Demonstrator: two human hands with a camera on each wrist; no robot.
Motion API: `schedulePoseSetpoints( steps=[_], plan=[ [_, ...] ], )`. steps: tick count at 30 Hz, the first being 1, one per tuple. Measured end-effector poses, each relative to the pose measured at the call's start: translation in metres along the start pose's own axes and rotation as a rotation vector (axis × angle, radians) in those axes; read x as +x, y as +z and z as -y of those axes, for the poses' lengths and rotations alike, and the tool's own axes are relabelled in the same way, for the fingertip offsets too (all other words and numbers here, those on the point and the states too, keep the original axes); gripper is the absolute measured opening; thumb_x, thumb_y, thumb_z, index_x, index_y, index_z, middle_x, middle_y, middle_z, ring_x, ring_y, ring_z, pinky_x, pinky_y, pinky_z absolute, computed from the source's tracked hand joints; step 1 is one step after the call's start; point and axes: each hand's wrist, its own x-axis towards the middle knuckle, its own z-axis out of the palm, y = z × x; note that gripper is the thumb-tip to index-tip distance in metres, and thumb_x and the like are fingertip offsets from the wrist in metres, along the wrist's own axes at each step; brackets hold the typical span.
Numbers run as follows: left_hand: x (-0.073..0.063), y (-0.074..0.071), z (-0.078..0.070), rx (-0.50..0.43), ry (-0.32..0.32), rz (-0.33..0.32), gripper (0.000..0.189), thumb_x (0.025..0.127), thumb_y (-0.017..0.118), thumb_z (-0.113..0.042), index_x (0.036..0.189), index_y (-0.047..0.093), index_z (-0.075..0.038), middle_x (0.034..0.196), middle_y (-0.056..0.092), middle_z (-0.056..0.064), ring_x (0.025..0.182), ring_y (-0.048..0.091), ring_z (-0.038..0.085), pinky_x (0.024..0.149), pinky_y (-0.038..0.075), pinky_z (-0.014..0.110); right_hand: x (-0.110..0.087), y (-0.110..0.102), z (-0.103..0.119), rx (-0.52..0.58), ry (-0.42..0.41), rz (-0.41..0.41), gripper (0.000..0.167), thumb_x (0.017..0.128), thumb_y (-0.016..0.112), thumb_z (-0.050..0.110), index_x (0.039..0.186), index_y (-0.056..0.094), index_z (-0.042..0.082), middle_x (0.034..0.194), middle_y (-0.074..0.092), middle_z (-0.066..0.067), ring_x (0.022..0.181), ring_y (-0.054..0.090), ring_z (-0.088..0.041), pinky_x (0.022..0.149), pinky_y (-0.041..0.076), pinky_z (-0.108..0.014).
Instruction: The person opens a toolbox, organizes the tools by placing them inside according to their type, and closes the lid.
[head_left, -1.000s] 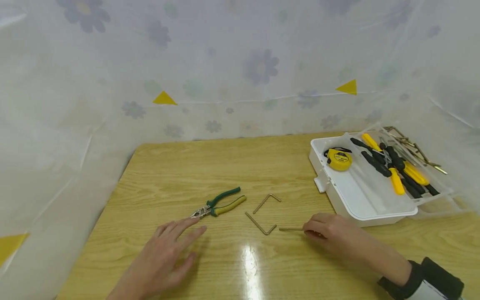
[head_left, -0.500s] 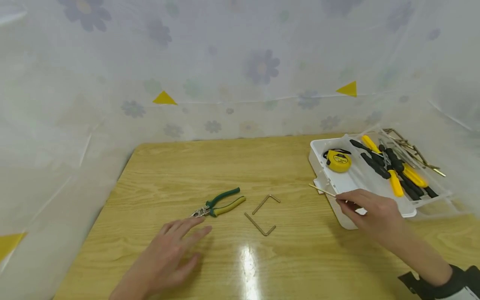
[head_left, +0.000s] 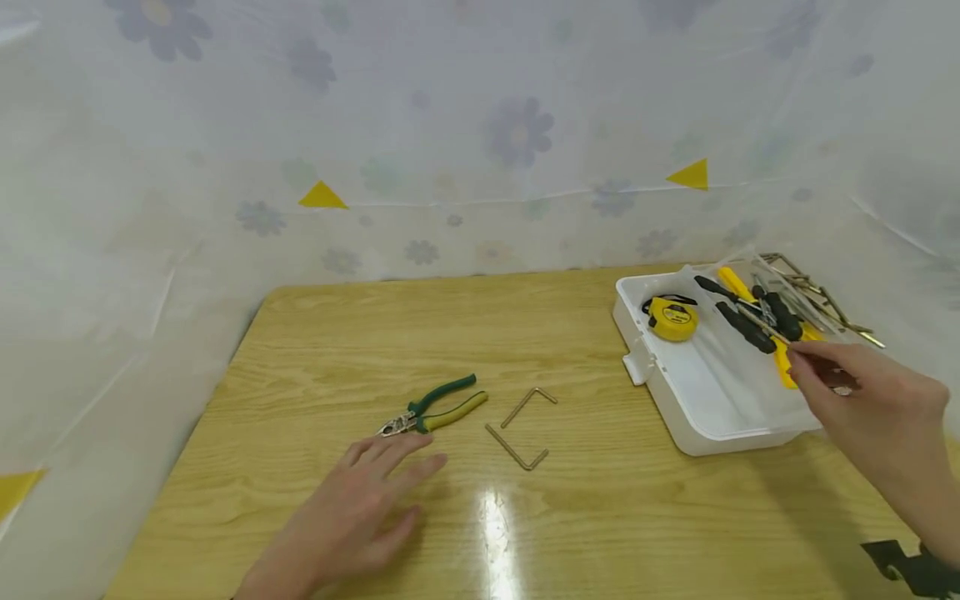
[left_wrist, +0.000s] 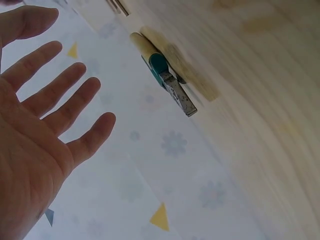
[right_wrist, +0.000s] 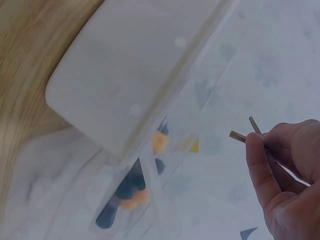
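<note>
Over the tool box at the right, my right hand [head_left: 881, 396] pinches a brass-coloured hex key [head_left: 772, 332] between thumb and fingers. Both ends of that key stick out past the fingertips in the right wrist view. My left hand [head_left: 352, 508] is spread loosely near the table's front left, palm down and holding nothing. Just beyond its fingers lie pliers [head_left: 455, 411] with green and yellow handles. Two more hex keys, a farther one [head_left: 517, 408] and a nearer one [head_left: 510, 446], lie mid-table to the right of the pliers.
The white tool box [head_left: 667, 417] stands at the right, holding a yellow tape measure [head_left: 672, 320]. Black-and-yellow hand tools [head_left: 742, 325] lie in its clear tray. Several hex keys [head_left: 840, 312] are heaped at the far right. A flowered curtain [head_left: 450, 125] hangs behind.
My right hand has lifted the hex key off the table and carried it right, over the tool box. The left hand has shifted slightly to the right.
</note>
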Motion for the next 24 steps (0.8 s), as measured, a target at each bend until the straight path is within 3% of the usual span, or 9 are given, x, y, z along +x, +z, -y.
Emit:
schedulePoseSetpoints(
  steps=[2, 4, 5, 8, 11, 12, 17, 21, 24],
  plan=[
    [0.001, 0.001, -0.002, -0.007, 0.011, -0.007, 0.063, 0.079, 0.08, -0.028, 0.139, 0.061, -0.026, 0.145, 0.058, 0.001, 0.132, 0.057, 0.019, 0.095, 0.054, 0.047, -0.001, -0.005, -0.006, -0.016, 0.092, 0.015, 0.018, 0.096, 0.063, -0.002, 0.105, 0.071, -0.015, 0.093, 0.069, -0.034, 0.091, 0.032, 0.037, 0.075, 0.03, 0.008],
    [0.003, 0.003, -0.004, -0.016, 0.024, -0.008, 0.062, 0.079, 0.079, -0.026, 0.139, 0.061, -0.026, 0.145, 0.058, 0.001, 0.132, 0.057, 0.02, 0.094, 0.054, 0.048, -0.001, -0.007, -0.013, -0.02, 0.174, 0.007, 0.02, 0.089, 0.063, -0.016, 0.108, 0.069, -0.018, 0.096, 0.066, -0.036, 0.089, 0.031, 0.036, 0.076, 0.027, 0.008],
    [0.003, 0.004, -0.005, -0.019, 0.031, -0.007, 0.062, 0.079, 0.079, -0.026, 0.139, 0.061, -0.026, 0.145, 0.058, 0.001, 0.132, 0.057, 0.021, 0.094, 0.054, 0.048, -0.002, -0.008, -0.017, -0.026, 0.214, -0.001, 0.02, 0.091, 0.062, -0.015, 0.109, 0.068, -0.019, 0.093, 0.066, -0.032, 0.088, 0.031, 0.035, 0.076, 0.026, 0.008],
    [0.005, 0.006, -0.009, -0.027, 0.058, -0.005, 0.062, 0.079, 0.078, -0.025, 0.138, 0.062, -0.025, 0.143, 0.06, 0.001, 0.13, 0.058, 0.021, 0.095, 0.054, 0.048, -0.001, -0.01, -0.03, 0.012, 0.308, -0.057, 0.021, 0.095, 0.058, -0.008, 0.109, 0.067, -0.021, 0.085, 0.068, 0.011, 0.083, 0.035, 0.033, 0.075, 0.028, 0.008],
    [0.006, 0.007, -0.014, -0.027, 0.076, -0.004, 0.063, 0.078, 0.078, -0.025, 0.138, 0.062, -0.024, 0.142, 0.06, 0.001, 0.128, 0.059, 0.02, 0.097, 0.053, 0.047, 0.0, -0.013, -0.042, 0.024, 0.357, -0.13, 0.024, 0.097, 0.057, -0.004, 0.109, 0.068, -0.022, 0.086, 0.045, 0.048, 0.079, 0.038, 0.031, 0.074, 0.03, 0.009],
    [0.007, 0.007, -0.015, -0.027, 0.076, 0.001, 0.062, 0.078, 0.078, -0.025, 0.138, 0.061, -0.025, 0.143, 0.06, 0.001, 0.128, 0.059, 0.02, 0.099, 0.052, 0.047, 0.0, -0.013, -0.046, 0.027, 0.371, -0.152, 0.025, 0.097, 0.057, -0.003, 0.11, 0.068, -0.021, 0.087, 0.04, 0.053, 0.079, 0.039, 0.03, 0.073, 0.031, 0.009],
    [0.007, 0.008, -0.024, -0.024, 0.065, 0.045, 0.062, 0.082, 0.075, -0.028, 0.141, 0.058, -0.029, 0.145, 0.059, -0.002, 0.13, 0.058, 0.018, 0.102, 0.051, 0.044, -0.002, -0.014, -0.061, -0.018, 0.461, -0.177, 0.027, 0.1, 0.055, 0.002, 0.113, 0.07, -0.016, 0.084, 0.038, 0.052, 0.075, 0.037, 0.03, 0.071, 0.029, 0.009],
    [0.008, 0.01, -0.027, -0.029, 0.085, 0.037, 0.06, 0.083, 0.075, -0.029, 0.14, 0.058, -0.029, 0.144, 0.06, -0.002, 0.127, 0.059, 0.017, 0.101, 0.051, 0.042, -0.007, -0.014, -0.071, 0.013, 0.497, -0.157, 0.022, 0.101, 0.054, 0.003, 0.105, 0.071, 0.017, 0.078, 0.039, 0.052, 0.07, 0.037, 0.029, 0.067, 0.028, 0.006],
    [0.009, 0.012, -0.029, -0.032, 0.097, 0.016, 0.059, 0.082, 0.076, -0.028, 0.139, 0.06, -0.029, 0.142, 0.061, -0.002, 0.125, 0.06, 0.017, 0.1, 0.051, 0.042, -0.009, -0.014, -0.075, 0.036, 0.513, -0.156, 0.045, 0.099, 0.054, 0.001, 0.094, 0.054, 0.046, 0.075, 0.04, 0.052, 0.067, 0.037, 0.028, 0.065, 0.028, 0.005]
  ],
)
